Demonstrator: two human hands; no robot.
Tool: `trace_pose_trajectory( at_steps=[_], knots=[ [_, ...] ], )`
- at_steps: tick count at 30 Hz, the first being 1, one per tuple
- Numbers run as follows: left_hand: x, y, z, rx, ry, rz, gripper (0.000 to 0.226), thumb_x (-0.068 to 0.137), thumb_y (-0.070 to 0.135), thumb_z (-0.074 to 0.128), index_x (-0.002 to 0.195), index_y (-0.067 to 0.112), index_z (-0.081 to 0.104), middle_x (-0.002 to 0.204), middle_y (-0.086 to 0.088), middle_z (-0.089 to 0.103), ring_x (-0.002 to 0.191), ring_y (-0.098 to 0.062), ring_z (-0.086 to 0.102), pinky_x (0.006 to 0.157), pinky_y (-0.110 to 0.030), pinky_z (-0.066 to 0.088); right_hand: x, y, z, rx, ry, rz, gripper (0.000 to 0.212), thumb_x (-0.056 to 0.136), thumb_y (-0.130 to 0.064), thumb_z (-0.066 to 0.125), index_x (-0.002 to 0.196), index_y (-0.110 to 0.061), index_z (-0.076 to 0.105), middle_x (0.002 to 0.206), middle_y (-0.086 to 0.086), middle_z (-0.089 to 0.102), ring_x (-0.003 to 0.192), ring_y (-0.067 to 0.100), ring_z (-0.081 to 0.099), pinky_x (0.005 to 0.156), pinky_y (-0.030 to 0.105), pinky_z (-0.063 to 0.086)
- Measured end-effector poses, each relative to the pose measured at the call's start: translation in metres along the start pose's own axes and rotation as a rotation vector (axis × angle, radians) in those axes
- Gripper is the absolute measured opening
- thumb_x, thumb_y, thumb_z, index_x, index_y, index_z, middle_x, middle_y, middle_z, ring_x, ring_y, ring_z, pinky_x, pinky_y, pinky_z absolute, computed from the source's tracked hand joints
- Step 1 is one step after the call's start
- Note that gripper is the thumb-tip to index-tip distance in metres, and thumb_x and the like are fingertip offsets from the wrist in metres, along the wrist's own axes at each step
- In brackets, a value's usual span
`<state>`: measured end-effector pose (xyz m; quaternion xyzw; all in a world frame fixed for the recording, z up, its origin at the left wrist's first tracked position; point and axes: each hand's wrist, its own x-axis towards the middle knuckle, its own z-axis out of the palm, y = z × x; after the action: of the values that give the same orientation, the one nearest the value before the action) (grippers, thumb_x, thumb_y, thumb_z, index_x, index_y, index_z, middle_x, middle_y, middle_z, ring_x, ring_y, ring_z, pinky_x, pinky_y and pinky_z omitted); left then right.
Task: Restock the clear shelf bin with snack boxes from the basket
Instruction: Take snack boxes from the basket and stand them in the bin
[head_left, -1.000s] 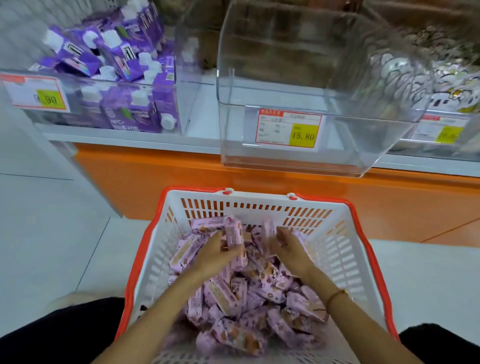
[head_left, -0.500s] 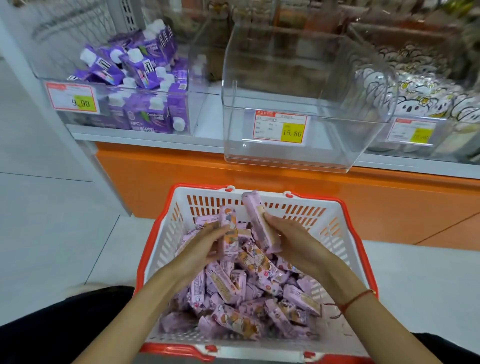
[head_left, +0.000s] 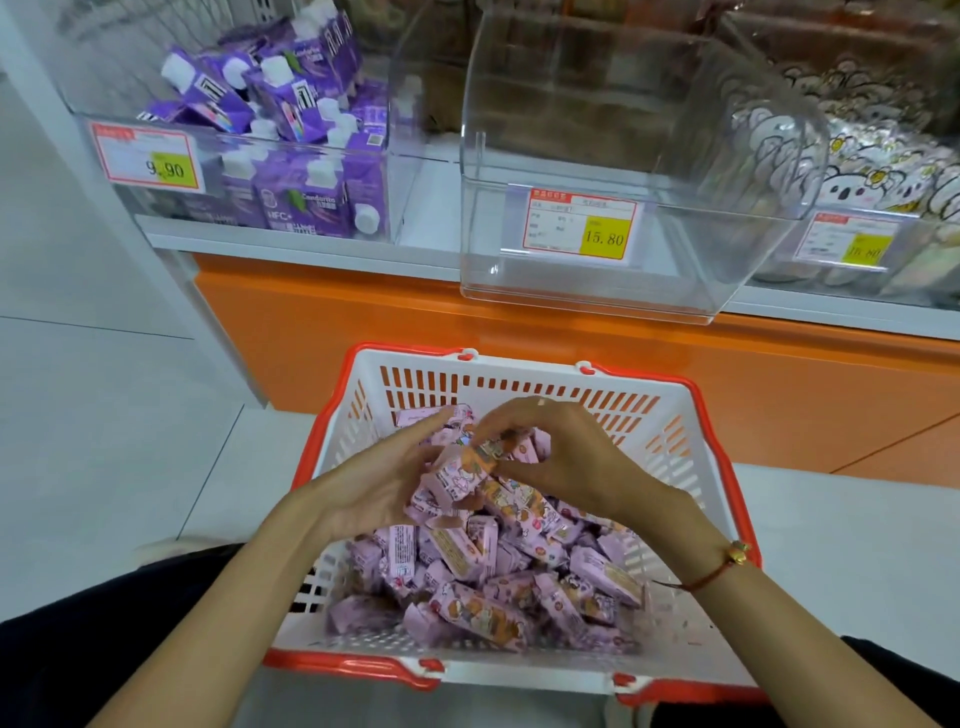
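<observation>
Head view: in the lower middle of the frame both hands meet over the white basket (head_left: 670, 415) with its orange-red rim. The left hand (head_left: 374, 493) cups a few pale purple snack boxes (head_left: 452, 480) from the left, its fingers lying along them and only lightly bent. The right hand (head_left: 561, 457) comes in from the right with fingers and thumb curled round the end of the same bundle, pinching it. Many more boxes lie loose in a heap (head_left: 498, 587) below the hands, filling the basket floor.

The clear shelf bin (head_left: 737, 156) sits in the upper middle of the frame, just above the basket's far wall, and looks bare inside (its yellow price tag (head_left: 582, 226) hangs on the front face).

To do this step well, I would square the boxes side by side between both palms before lifting, so none slips out of the middle. The bin's opening appears to face up and toward the person, so the bundle likely needs to rise over its front lip and be set down flat, starting at the back.
</observation>
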<state>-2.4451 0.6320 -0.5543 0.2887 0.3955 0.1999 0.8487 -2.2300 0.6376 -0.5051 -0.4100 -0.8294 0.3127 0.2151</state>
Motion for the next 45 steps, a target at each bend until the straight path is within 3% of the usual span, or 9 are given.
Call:
trace_pose_trajectory(
  at_steps=[9,13,22,25,26,30,35,41,45],
  knots=[
    [0.013,-0.019,0.004,-0.074,0.030,0.052,0.069,0.065,0.064,0.072,0.128,0.052,0.045,0.148,0.007,0.034,0.119,-0.022,0.030,0.093,-0.042,0.051,0.008,0.011,0.017,0.324,0.016,0.112,0.033,0.076,0.004,0.072,0.104,-0.013,0.069,0.127,0.001,0.059,0.121,0.009,0.054,0.104,0.021,0.042],
    [0.027,-0.027,-0.001,-0.061,0.175,0.042,0.055,0.069,0.043,0.070,0.117,0.018,0.060,0.111,-0.013,0.069,0.092,-0.024,0.069,0.070,-0.035,0.060,0.017,0.036,0.027,0.574,0.104,0.282,0.035,0.082,0.005,0.066,0.104,-0.022,0.062,0.124,-0.011,0.057,0.118,0.006,0.055,0.091,0.008,0.045],
    [0.032,-0.032,-0.020,0.097,0.438,0.077,0.049,0.074,0.051,0.058,0.118,0.031,0.052,0.113,-0.005,0.059,0.098,-0.011,0.054,0.107,-0.036,0.035,0.011,0.085,0.108,-0.379,-0.300,0.725,0.025,0.099,-0.025,0.043,0.109,-0.004,0.052,0.108,0.018,0.054,0.096,0.031,0.055,0.077,0.037,0.046],
    [0.027,-0.030,-0.019,0.151,0.492,0.129,0.052,0.082,0.046,0.055,0.129,0.026,0.044,0.077,0.000,0.064,0.096,0.001,0.023,0.105,-0.040,0.037,0.010,0.077,0.122,-0.362,-0.215,0.783,0.027,0.094,-0.010,0.048,0.119,0.001,0.050,0.121,0.017,0.052,0.108,0.031,0.056,0.084,0.034,0.052],
    [0.024,-0.028,-0.017,0.156,0.503,0.132,0.051,0.081,0.045,0.055,0.127,0.026,0.046,0.065,0.002,0.063,0.055,-0.003,0.026,0.104,-0.043,0.038,0.008,0.075,0.125,-0.353,-0.205,0.801,0.025,0.093,-0.006,0.049,0.117,0.001,0.052,0.121,0.017,0.053,0.108,0.030,0.056,0.084,0.033,0.053],
    [0.010,-0.020,-0.005,0.151,0.469,0.182,0.036,0.077,0.052,0.054,0.107,0.034,0.053,0.082,0.008,0.047,0.067,-0.005,0.041,0.068,-0.020,0.041,-0.011,0.073,0.127,-0.300,-0.156,0.896,0.031,0.093,-0.012,0.047,0.122,0.000,0.047,0.122,0.018,0.055,0.112,0.032,0.055,0.082,0.034,0.051],
    [0.000,-0.013,0.010,0.218,0.463,0.291,0.028,0.081,0.057,0.053,0.101,0.038,0.053,0.080,0.022,0.054,0.071,0.006,0.048,0.089,-0.025,0.038,-0.034,0.064,0.113,-0.303,-0.247,0.826,0.045,0.098,-0.021,0.044,0.137,-0.002,0.031,0.125,0.016,0.054,0.108,0.031,0.058,0.084,0.038,0.050],
    [-0.035,0.020,0.034,0.257,0.513,0.408,0.043,0.079,0.046,0.064,0.110,0.017,0.056,0.050,0.009,0.044,0.047,-0.005,0.044,0.060,-0.020,0.045,-0.005,0.000,-0.028,-0.156,-0.206,0.650,0.042,0.071,-0.031,0.082,0.107,-0.022,0.063,0.110,-0.010,0.055,0.103,0.015,0.055,0.080,0.023,0.046],
    [-0.069,0.052,0.062,0.302,0.521,0.523,0.063,0.061,0.052,0.077,0.113,0.023,0.058,0.099,0.000,0.062,0.086,-0.016,0.056,0.079,-0.030,0.043,0.002,-0.096,-0.109,-0.056,-0.228,0.409,0.035,0.058,-0.031,0.089,0.082,-0.029,0.064,0.076,-0.017,0.059,0.072,0.002,0.054,0.062,0.017,0.040]
  ],
)
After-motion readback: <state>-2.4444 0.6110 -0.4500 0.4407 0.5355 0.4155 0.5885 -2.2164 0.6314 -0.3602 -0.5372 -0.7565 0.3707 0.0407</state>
